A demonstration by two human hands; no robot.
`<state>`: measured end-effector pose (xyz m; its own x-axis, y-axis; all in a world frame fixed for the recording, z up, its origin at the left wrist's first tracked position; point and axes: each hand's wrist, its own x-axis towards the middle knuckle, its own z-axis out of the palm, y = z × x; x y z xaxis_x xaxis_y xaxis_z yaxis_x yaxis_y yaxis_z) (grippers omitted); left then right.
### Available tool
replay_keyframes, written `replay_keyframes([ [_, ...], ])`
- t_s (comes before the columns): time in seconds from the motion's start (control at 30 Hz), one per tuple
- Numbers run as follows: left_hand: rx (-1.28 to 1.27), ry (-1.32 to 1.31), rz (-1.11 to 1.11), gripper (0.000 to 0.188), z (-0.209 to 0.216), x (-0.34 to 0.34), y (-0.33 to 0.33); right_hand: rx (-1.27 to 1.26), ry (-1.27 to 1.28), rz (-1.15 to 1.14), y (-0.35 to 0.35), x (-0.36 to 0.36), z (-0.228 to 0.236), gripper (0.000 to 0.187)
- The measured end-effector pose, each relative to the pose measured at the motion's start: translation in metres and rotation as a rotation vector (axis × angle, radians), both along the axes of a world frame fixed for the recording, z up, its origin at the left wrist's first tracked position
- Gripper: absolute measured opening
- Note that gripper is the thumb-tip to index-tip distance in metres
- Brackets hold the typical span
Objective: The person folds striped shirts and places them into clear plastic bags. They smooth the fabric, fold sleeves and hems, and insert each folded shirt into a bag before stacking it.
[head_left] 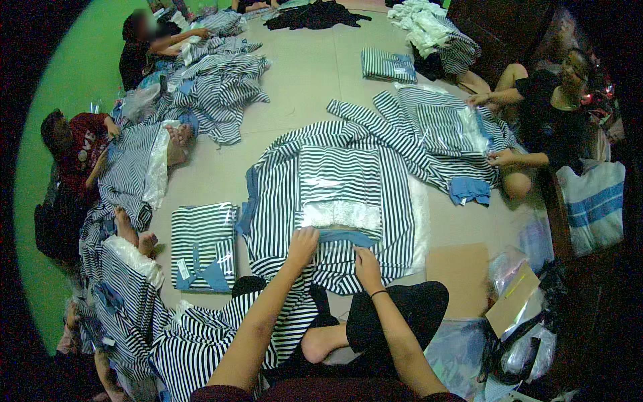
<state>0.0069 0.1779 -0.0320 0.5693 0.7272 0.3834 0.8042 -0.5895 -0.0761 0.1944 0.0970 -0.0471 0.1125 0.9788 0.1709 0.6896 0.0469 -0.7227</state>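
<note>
In front of my crossed legs lies a folded black-and-white striped shirt with white lace across it and a blue collar at its near end. It sits inside a clear plastic bag that shines with reflections. My left hand is closed at the bag's near left corner. Fingers pinched, my right hand grips the near edge of the bag beside the collar. Beneath the bag spreads an unfolded striped shirt with a blue cuff on its left.
Bagged folded shirts lie to my left. A cardboard sheet and a pile of plastic bags are at my right. One co-worker handles a bagged shirt; another sits left. Loose striped shirts are heaped far left.
</note>
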Motion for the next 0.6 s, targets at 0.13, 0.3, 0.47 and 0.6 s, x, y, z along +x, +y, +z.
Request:
replay_keyframes([
  [0.13,-0.239,-0.128,0.039,0.009,0.010,0.001,0.004,0.056,-0.174,0.188,0.007,-0.004,0.002,0.029],
  [0.3,-0.125,-0.324,0.057,0.016,0.006,-0.001,-0.010,0.130,-0.218,0.186,0.013,-0.007,0.001,0.036],
  [0.47,-0.275,-0.065,-0.356,0.008,-0.017,-0.013,-0.014,0.076,-0.212,0.054,0.013,0.001,-0.003,0.036],
  [0.6,-0.175,0.106,-0.343,0.017,-0.026,-0.009,-0.008,0.061,-0.282,0.058,0.013,0.012,-0.009,0.035],
])
